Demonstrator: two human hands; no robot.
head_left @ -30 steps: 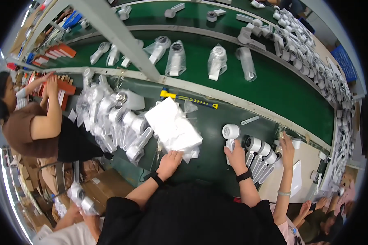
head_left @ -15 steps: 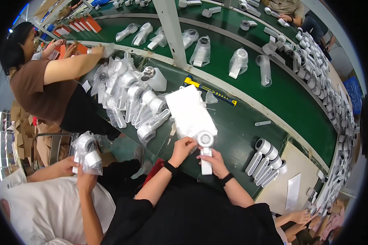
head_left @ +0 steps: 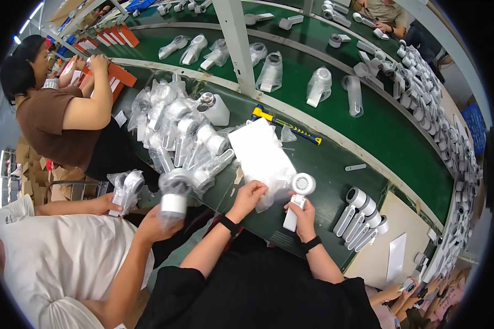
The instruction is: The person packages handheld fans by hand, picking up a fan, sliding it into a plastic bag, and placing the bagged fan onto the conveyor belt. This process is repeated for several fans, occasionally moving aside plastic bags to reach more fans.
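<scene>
My right hand [head_left: 302,216] is closed round the handle of a white handheld fan [head_left: 303,184], its round grille head up. To its left, my left hand [head_left: 251,197] pinches the edge of a thin see-through plastic bag [head_left: 274,189]. That bag hangs at the near end of a stack of white plastic bags [head_left: 259,145] on the dark green bench. To the right of the fan, several unwrapped white fans [head_left: 358,219] lie in a row. Left of the stack is a heap of bagged fans [head_left: 189,131].
A yellow and black hammer [head_left: 285,125] and a white bottle [head_left: 215,109] lie behind the stack. Bagged fans ride the green conveyor [head_left: 389,131], past a metal post [head_left: 237,49]. At my left, a co-worker in white [head_left: 71,247] holds bagged fans; another handles an orange box [head_left: 121,75].
My right hand has moved right with the fan, away from my left hand. A bag now stretches from the stack to my left fingers. The white-sleeved co-worker now holds a bagged fan in each hand.
</scene>
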